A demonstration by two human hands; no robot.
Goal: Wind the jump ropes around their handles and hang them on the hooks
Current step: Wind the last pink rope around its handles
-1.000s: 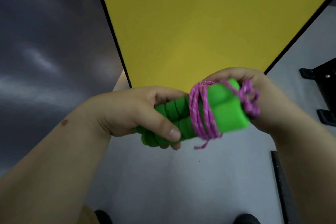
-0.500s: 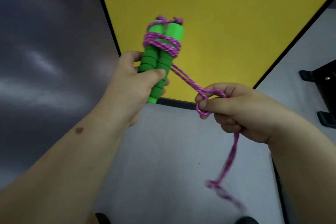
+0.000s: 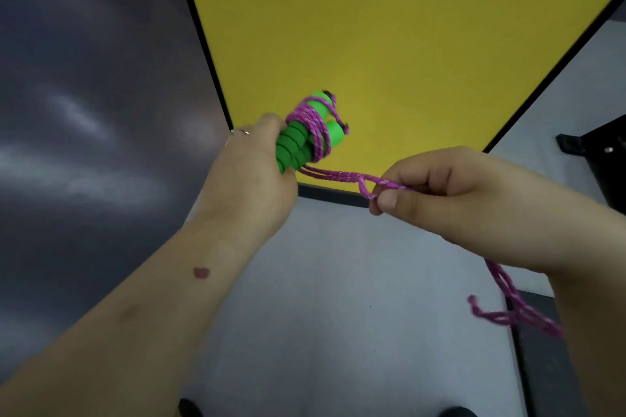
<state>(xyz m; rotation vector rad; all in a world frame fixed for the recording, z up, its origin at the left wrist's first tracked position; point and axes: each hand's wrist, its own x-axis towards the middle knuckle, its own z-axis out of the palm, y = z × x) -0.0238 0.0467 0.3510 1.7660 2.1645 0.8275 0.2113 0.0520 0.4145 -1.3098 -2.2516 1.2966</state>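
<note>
Handles [image 3: 306,137]: we count two green ones, side by side in left hand [image 3: 252,176], fingers wrapped round them. One purple rope [image 3: 338,176], several turns wound, pinched taut by right hand [image 3: 437,191]; remainder dangles below.

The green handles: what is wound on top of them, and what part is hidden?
Several turns of purple rope lie around the green handles near their upper ends. The left hand grips the lower ends and covers them. The right hand pinches the free rope.

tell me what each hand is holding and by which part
The left hand grips the two green handles by their lower ends. The right hand pinches the purple rope on its unwound stretch.
</note>
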